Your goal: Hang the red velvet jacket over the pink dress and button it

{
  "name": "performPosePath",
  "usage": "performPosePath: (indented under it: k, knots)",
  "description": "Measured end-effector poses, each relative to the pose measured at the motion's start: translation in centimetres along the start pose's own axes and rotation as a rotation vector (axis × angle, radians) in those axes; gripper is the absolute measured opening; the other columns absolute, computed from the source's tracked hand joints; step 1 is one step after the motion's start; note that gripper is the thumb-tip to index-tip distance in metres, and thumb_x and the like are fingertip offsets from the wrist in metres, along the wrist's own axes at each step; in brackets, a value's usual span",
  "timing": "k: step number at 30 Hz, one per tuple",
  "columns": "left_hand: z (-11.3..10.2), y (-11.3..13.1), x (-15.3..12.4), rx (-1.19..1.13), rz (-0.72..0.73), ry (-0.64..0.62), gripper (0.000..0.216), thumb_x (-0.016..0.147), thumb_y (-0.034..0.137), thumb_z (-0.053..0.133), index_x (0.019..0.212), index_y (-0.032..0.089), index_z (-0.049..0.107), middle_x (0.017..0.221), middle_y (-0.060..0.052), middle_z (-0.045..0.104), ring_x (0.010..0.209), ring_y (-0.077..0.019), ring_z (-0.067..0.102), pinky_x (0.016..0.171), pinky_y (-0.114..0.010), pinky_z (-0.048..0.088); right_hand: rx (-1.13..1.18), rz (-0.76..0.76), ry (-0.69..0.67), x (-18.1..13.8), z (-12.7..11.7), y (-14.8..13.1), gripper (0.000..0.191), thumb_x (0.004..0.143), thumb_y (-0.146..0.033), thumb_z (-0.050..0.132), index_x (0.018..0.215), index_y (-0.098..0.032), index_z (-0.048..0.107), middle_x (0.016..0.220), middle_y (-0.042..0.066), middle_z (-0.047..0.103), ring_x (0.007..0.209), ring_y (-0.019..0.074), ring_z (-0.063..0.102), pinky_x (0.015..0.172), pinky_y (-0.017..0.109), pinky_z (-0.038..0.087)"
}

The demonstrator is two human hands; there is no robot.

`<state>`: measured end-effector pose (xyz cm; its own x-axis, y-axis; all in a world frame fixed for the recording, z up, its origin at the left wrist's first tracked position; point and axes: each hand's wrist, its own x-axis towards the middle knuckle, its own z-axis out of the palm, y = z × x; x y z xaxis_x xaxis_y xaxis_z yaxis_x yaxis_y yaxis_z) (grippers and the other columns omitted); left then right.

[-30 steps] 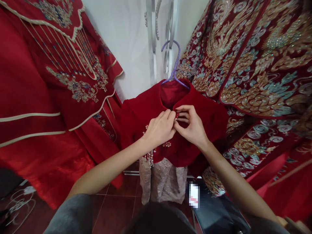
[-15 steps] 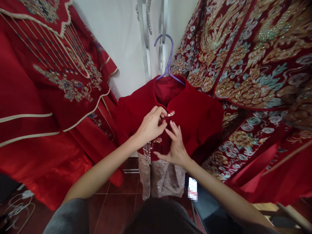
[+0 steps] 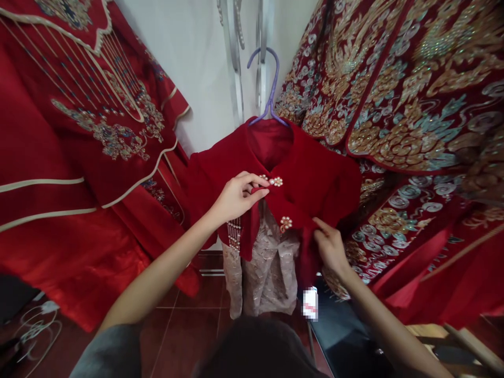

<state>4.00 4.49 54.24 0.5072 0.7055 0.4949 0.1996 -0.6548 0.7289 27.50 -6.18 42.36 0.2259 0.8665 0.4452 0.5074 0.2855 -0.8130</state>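
A short red velvet jacket (image 3: 224, 157) hangs on a purple hanger (image 3: 271, 89). My left hand (image 3: 240, 197) is closed in a pinch on its front edge, just below the collar, beside a beaded flower clasp (image 3: 277, 181). My right hand (image 3: 331, 247) grips the jacket's right front panel and holds it out to the side; its index finger lies along the cloth, and the other fingertips are partly hidden. A second flower clasp (image 3: 286, 224) shows on that panel. Beaded tassels (image 3: 233, 236) hang on the left panel. Between the parted panels shows a pale patterned garment (image 3: 270, 273).
Red garments with cream trim (image 3: 129, 202) hang at left, and a heavily embroidered red garment (image 3: 394, 126) at right. A metal rack (image 3: 235, 79) stands behind the hanger. Below right, a phone (image 3: 310, 303) lies on a dark surface (image 3: 342, 331). White cables (image 3: 39, 331) lie at lower left.
My right hand has moved right from the jacket's middle, drawing the right front panel outward. The lower front has opened, uncovering the pale garment. My left hand stays near the collar.
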Motion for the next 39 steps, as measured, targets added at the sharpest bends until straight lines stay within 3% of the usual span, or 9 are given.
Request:
performPosePath:
  k: [4,7,13,15,18,24,30,32,39]
  knots:
    - [0.1,-0.3,-0.3,-0.06,-0.007,0.016,0.014,0.082,0.024,0.065,0.094,0.018,0.068,0.101,-0.007,0.066,0.082,-0.0123,0.063,0.073,-0.028,0.054,0.287,0.051,-0.059,0.7,-3.4,-2.1,0.032,0.09,-0.044,0.041,0.089,-0.024,0.066,0.084,0.005,0.067,0.069,0.0224,0.061,0.057,0.034,0.049]
    - [0.5,-0.4,-0.6,-0.113,-0.026,0.035,0.015,0.082,0.023,0.066,0.096,0.018,0.067,0.103,-0.007,0.065,0.085,-0.0127,0.063,0.073,-0.027,0.055,0.249,-0.108,-0.135,0.9,-3.9,-4.6,0.028,0.089,-0.048,0.05,0.087,-0.024,0.065,0.085,0.006,0.062,0.074,0.0206,0.057,0.062,0.032,0.047]
    - [1.3,-0.1,-1.0,-0.173,-0.069,0.049,0.021,0.079,0.02,0.068,0.1,0.017,0.067,0.102,-0.007,0.064,0.09,-0.0138,0.061,0.075,-0.027,0.054,0.239,-0.177,-0.187,0.7,1.1,-8.1,0.009,0.088,-0.031,0.061,0.092,-0.025,0.058,0.088,0.003,0.058,0.074,0.0157,0.055,0.062,0.028,0.048]
    - [1.4,0.2,-1.0,-0.187,-0.088,0.044,0.023,0.079,0.02,0.068,0.102,0.018,0.068,0.104,-0.007,0.063,0.09,-0.0138,0.06,0.075,-0.027,0.053,0.199,-0.141,-0.179,0.6,3.6,-7.9,0.027,0.085,-0.034,0.065,0.107,-0.025,0.053,0.099,0.006,0.056,0.078,0.0165,0.056,0.058,0.028,0.05]
    - [1.3,0.5,-1.1,-0.207,-0.105,0.041,0.026,0.078,0.02,0.068,0.104,0.018,0.068,0.104,-0.007,0.062,0.088,-0.0131,0.057,0.074,-0.026,0.051,0.002,-0.173,-0.029,0.8,6.8,-6.5,0.06,0.075,-0.036,0.073,0.124,-0.021,0.043,0.111,0.011,0.05,0.094,0.0222,0.055,0.074,0.037,0.054]
    - [0.9,0.3,-1.5,-0.251,-0.116,0.048,0.023,0.073,0.014,0.067,0.096,0.018,0.069,0.087,-0.001,0.057,0.077,-0.0109,0.053,0.07,-0.024,0.047,-0.159,-0.203,0.114,1.5,7.8,-4.0,0.036,0.08,-0.021,0.059,0.113,-0.019,0.045,0.105,0.008,0.05,0.084,0.019,0.052,0.074,0.036,0.052]
    - [1.5,0.0,-1.3,-0.338,-0.077,0.094,0.021,0.07,0.009,0.061,0.088,0.018,0.066,0.091,-0.002,0.061,0.078,-0.0111,0.051,0.067,-0.022,0.042,-0.305,-0.272,0.137,1.5,8.3,-2.7,0.051,0.074,-0.029,0.068,0.118,-0.015,0.045,0.112,0.014,0.054,0.097,0.0262,0.052,0.081,0.042,0.049]
    - [1.8,-0.3,-1.3,-0.373,-0.047,0.116,0.02,0.07,0.009,0.062,0.087,0.018,0.065,0.089,-0.001,0.06,0.078,-0.0111,0.051,0.068,-0.022,0.042,-0.324,-0.268,0.148,1.4,8.9,-2.2,0.041,0.076,-0.024,0.063,0.113,-0.016,0.049,0.105,0.012,0.058,0.093,0.0253,0.053,0.083,0.044,0.047]
    - [2.6,-2.8,-2.2,-0.624,-0.064,0.151,0.011,0.082,0.029,0.063,0.085,0.02,0.057,0.097,-0.003,0.061,0.091,-0.0153,0.058,0.084,-0.029,0.047,0.317,-0.005,0.236,1.1,5.9,-3.1,0.014,0.077,-0.021,0.057,0.09,-0.021,0.052,0.074,-0.002,0.058,0.067,0.0128,0.056,0.063,0.025,0.046]
